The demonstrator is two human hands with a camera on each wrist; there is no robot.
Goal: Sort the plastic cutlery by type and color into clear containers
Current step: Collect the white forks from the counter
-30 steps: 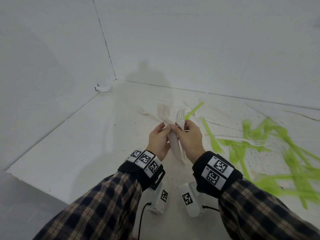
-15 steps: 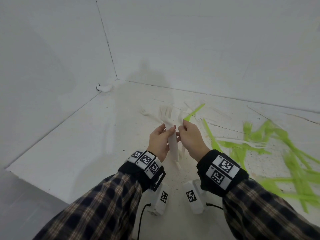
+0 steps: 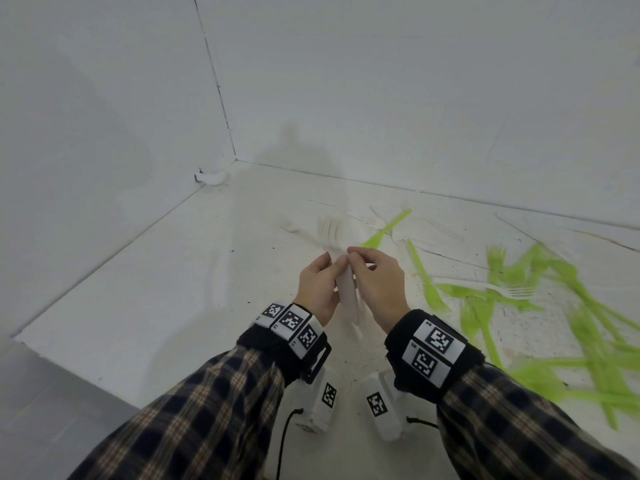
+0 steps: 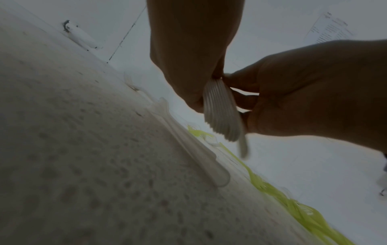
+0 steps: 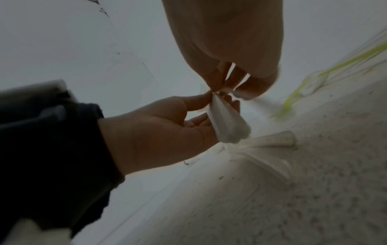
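My left hand (image 3: 330, 271) grips a stack of white plastic forks (image 3: 347, 292) upright above the table, tines (image 3: 329, 230) pointing away. The right hand (image 3: 358, 259) pinches the stack near its neck with thumb and forefinger, touching my left fingertips. In the left wrist view the stacked handles (image 4: 222, 114) fan out below the left hand (image 4: 188, 58), and one handle (image 4: 243, 147) hangs lower beside the right hand (image 4: 314, 92). The right wrist view shows the same handles (image 5: 228, 124) between the left hand (image 5: 159, 131) and the right hand (image 5: 228, 41).
Several green forks and knives (image 3: 588, 327) lie heaped on the white table (image 3: 156, 299) at the right, with one white fork (image 3: 502, 289) across them. A green fork (image 3: 388, 226) and green knife (image 3: 427, 282) lie nearer. More white forks (image 4: 188, 145) lie under the hands. Walls close the corner behind.
The right hand has brought its single white fork in against the stack in the left hand; its separate tines no longer stand apart. Both hands stay close together.
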